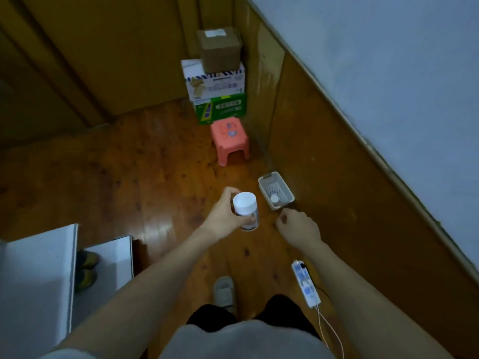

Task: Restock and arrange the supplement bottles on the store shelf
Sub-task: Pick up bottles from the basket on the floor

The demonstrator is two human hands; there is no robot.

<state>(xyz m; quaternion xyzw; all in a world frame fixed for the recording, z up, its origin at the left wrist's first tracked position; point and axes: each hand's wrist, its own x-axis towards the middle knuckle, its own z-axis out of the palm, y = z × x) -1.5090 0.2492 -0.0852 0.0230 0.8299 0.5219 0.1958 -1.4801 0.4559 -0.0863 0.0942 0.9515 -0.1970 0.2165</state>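
From the head camera, the left hand (226, 213) grips a clear bottle (246, 211) with a white cap, held upright above the wooden floor (145, 177), just left of a small grey basket (276, 189) — a second bottle (274, 198) stands inside it. The right hand (298, 225) hangs just below the basket, fingers loosely curled and holding nothing.

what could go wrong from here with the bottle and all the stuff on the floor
1. The left hand grips the white-capped bottle from the side, in the air over bare wooden floor; a slip would likely drop it.
2. The power strip and its cables lie on the floor beside the person's feet, a possible trip hazard.
3. The small basket with one bottle left sits by the wall, near the empty right hand; a careless step could tip it.
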